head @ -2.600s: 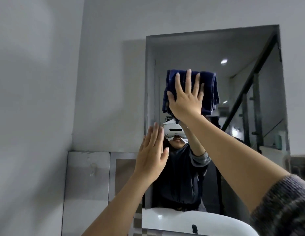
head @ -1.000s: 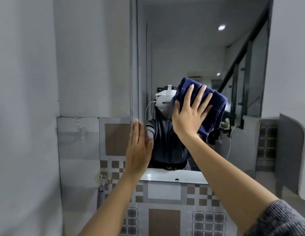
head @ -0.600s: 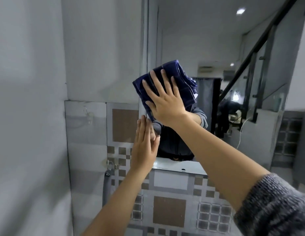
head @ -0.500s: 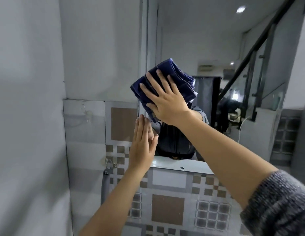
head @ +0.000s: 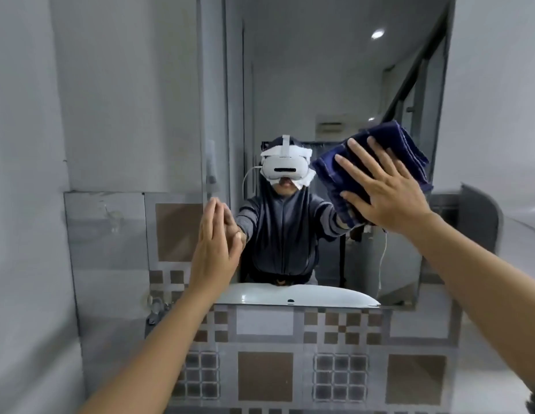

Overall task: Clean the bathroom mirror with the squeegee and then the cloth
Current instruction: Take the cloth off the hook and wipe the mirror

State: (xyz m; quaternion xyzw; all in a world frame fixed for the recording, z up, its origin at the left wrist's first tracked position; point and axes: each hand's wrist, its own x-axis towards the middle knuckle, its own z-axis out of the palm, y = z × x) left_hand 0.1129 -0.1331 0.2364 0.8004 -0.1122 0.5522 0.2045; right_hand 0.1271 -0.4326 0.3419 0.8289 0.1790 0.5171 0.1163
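Navy cloth [head: 376, 171] has swept from nine to three o'clock on the mirror [head: 335, 85] under the flat right hand [head: 385, 189], left hand [head: 214, 249] open-palmed, bracing, so wiping's nearly across.

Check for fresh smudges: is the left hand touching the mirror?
Touching. In the head view the left hand's fingertips meet their own reflection on the mirror, no gap.

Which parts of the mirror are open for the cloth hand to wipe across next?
The mirror is bare across its upper part, above the cloth, and along the lower strip between the hands. It is crowded at the left edge, where the left hand lies flat, and at the right edge under the right hand.
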